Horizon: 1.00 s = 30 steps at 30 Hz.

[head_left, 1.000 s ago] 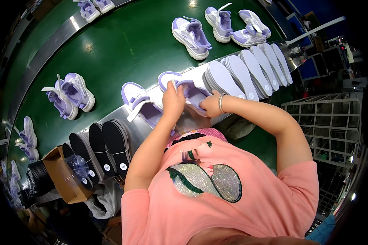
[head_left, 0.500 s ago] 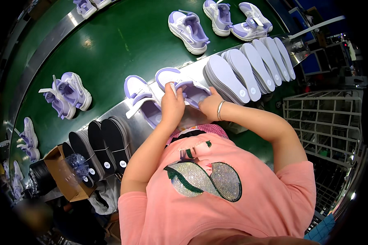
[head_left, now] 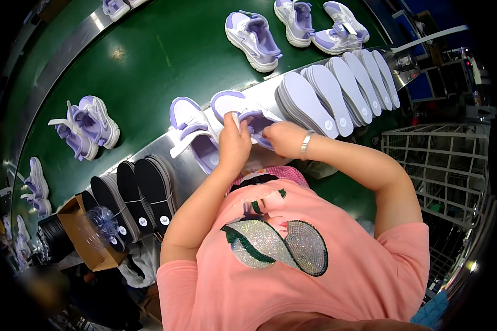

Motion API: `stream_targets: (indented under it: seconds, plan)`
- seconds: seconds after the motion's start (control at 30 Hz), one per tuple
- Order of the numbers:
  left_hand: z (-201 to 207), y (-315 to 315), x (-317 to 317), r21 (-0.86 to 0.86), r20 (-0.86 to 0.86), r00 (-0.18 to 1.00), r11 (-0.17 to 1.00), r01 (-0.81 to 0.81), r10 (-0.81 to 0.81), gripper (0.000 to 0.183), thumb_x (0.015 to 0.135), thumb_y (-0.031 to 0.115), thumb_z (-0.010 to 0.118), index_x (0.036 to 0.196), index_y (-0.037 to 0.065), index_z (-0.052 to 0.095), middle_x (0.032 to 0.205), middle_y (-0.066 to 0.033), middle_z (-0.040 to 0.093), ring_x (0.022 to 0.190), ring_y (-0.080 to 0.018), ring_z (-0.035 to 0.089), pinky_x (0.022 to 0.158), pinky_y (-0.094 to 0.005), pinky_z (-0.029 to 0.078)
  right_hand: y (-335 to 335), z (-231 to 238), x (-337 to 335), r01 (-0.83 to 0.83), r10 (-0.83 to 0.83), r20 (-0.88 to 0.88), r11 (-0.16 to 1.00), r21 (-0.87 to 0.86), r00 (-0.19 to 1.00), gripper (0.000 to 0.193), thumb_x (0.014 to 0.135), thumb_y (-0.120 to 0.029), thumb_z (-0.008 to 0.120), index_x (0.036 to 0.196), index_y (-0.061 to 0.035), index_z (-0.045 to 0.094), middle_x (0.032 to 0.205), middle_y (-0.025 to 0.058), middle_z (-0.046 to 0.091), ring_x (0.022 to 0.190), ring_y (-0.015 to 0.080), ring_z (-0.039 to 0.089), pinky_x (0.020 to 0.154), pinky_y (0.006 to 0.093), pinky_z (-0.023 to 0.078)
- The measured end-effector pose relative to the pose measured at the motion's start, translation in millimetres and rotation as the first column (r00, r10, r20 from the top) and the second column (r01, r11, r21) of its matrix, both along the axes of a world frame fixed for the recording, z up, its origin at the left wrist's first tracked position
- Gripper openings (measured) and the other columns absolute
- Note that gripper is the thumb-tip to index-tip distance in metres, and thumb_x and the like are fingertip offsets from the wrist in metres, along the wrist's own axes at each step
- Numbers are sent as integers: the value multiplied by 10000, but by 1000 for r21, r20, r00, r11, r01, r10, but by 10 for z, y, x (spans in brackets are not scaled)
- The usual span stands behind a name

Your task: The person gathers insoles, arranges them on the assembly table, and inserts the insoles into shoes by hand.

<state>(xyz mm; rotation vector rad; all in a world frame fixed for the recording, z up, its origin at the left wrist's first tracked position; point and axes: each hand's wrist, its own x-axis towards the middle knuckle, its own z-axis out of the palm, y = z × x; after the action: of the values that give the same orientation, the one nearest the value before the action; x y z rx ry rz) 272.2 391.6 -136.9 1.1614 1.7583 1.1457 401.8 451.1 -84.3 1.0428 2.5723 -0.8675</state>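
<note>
My left hand (head_left: 234,142) is closed around the front of the opening of a white-and-lavender low sneaker with a rounded toe (head_left: 244,105), a white flap pinched by my thumb; I judge that this grip holds the shoe steady and its mouth spread. The sneaker lies right in front of me at the near edge of the line, toe pointing away, so the opening faces my body and my fingers can get in easily. My right hand (head_left: 284,139) comes in from the heel side, fingers curled at the lavender lining; their tips are partly hidden, so I cannot tell whether they pinch anything or only press.

Just left of it sits a matching white-and-lavender sneaker with its strap hanging loose (head_left: 195,130), toe also away, apparently set alongside as the other of a pair. Both rest over a shiny metal ledge (head_left: 163,150) bordering a smooth green work surface (head_left: 149,66).

To my right, fanned stacks of pale, sole-shaped insoles (head_left: 306,102) lean in a row; to my left stand black-topped insoles bundled with string (head_left: 152,190). Both sets are probably placed there for easy reach.
</note>
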Motion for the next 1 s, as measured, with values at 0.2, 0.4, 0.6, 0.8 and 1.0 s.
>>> stream_targets:
  seconds: [0.2,0.4,0.6,0.8,1.0]
  plan:
    - [-14,118,76,-8,-87,996,1000,28,-29,230,808,117,468,979,-14,388,692,-252,554,657,-423,537,556,-458,403,129,-290,-175,-72,85,407,996,-48,910,226,727,-157,509,868,-20,620,879,186,599,823,279,591,720,335,458]
    - [-61,125,90,30,-15,1000,1000,9,-8,252,808,130,472,1003,-9,393,684,-239,563,646,-412,547,539,-450,411,172,-473,-58,-132,120,367,991,9,923,206,721,-201,520,783,-43,637,801,146,621,758,272,608,665,352,472]
    - [-64,165,112,-3,-31,999,1000,18,-18,251,810,135,469,1006,-4,396,669,-233,563,630,-409,547,533,-456,410,202,-505,27,-112,97,328,993,28,940,220,722,-248,505,724,-67,630,743,140,614,709,279,600,657,356,458]
    - [-118,147,139,12,-38,999,1000,2,-2,242,813,143,464,993,-5,394,672,-244,557,633,-423,537,535,-470,401,229,-399,58,-155,196,406,979,-133,893,196,708,-235,512,730,-78,627,716,129,614,695,279,598,653,367,437]
    - [-124,218,149,-42,-54,998,999,7,-10,256,812,147,470,994,-15,392,702,-256,553,667,-431,532,560,-468,403,173,-136,256,-408,390,438,911,-59,810,174,638,-158,546,784,-90,613,744,102,613,724,232,591,771,391,309]
